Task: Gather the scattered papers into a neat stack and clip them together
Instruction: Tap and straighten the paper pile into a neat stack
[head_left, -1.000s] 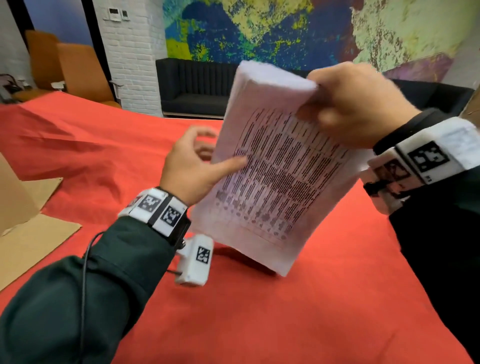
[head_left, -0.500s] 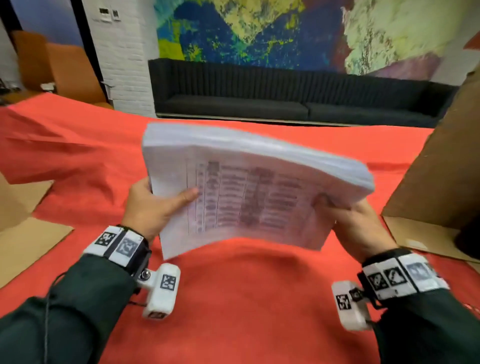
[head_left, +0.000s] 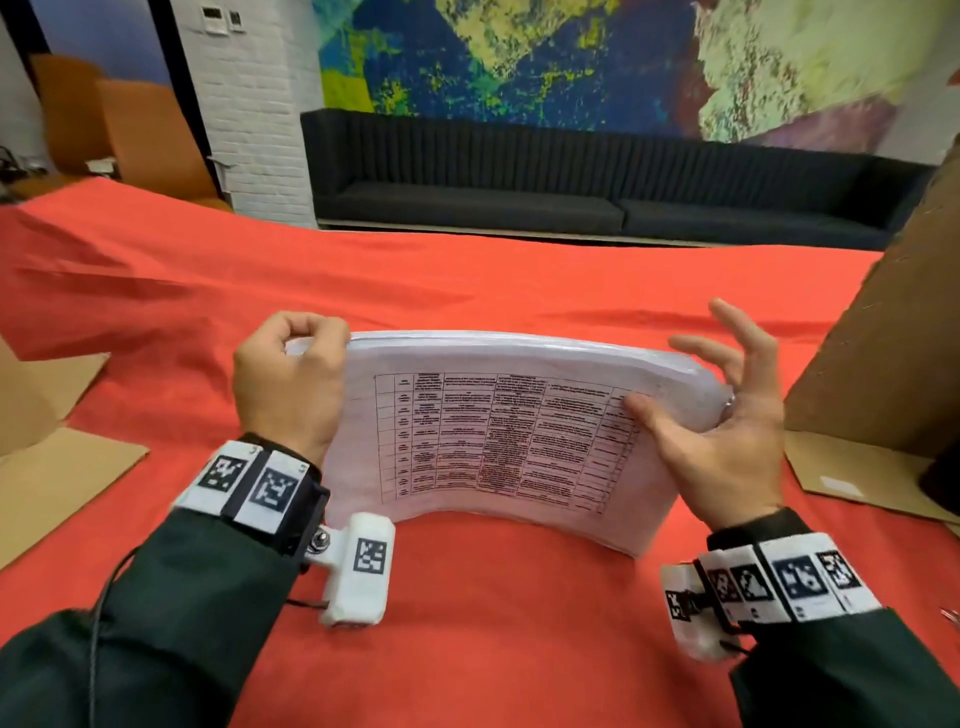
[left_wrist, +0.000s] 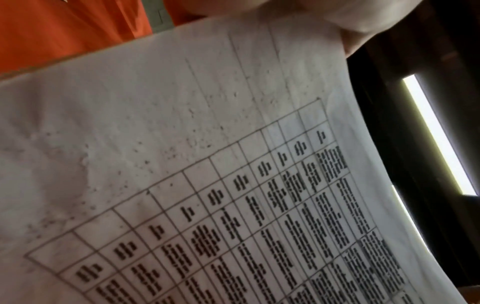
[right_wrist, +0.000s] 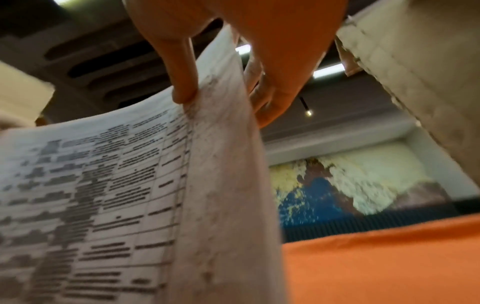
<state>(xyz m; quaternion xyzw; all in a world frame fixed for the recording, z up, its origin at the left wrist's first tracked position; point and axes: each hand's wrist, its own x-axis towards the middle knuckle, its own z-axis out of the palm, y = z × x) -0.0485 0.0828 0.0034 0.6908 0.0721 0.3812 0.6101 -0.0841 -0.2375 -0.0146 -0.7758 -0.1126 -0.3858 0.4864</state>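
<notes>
A thick stack of printed papers (head_left: 493, 441) stands on its long lower edge on the red tablecloth (head_left: 493, 649), bowed, with a table of text facing me. My left hand (head_left: 291, 374) grips its top left corner with curled fingers. My right hand (head_left: 727, 431) is at the right edge: the thumb lies on the front sheet and the fingers spread out straight behind. The left wrist view is filled by the papers (left_wrist: 182, 144). In the right wrist view the thumb (right_wrist: 182, 72) presses on the papers (right_wrist: 130, 185). I see no clip.
A tall cardboard box (head_left: 883, 338) stands close on the right, with a flap lying on the cloth. Flat cardboard (head_left: 52, 467) lies at the left. A small shiny object (head_left: 950, 616) peeks in at the right edge. A dark sofa (head_left: 519, 182) runs behind the table.
The stack went from upright in the air to landscape, then down onto the cloth on its long edge. My right hand shifted from the top to the right edge and spread its fingers.
</notes>
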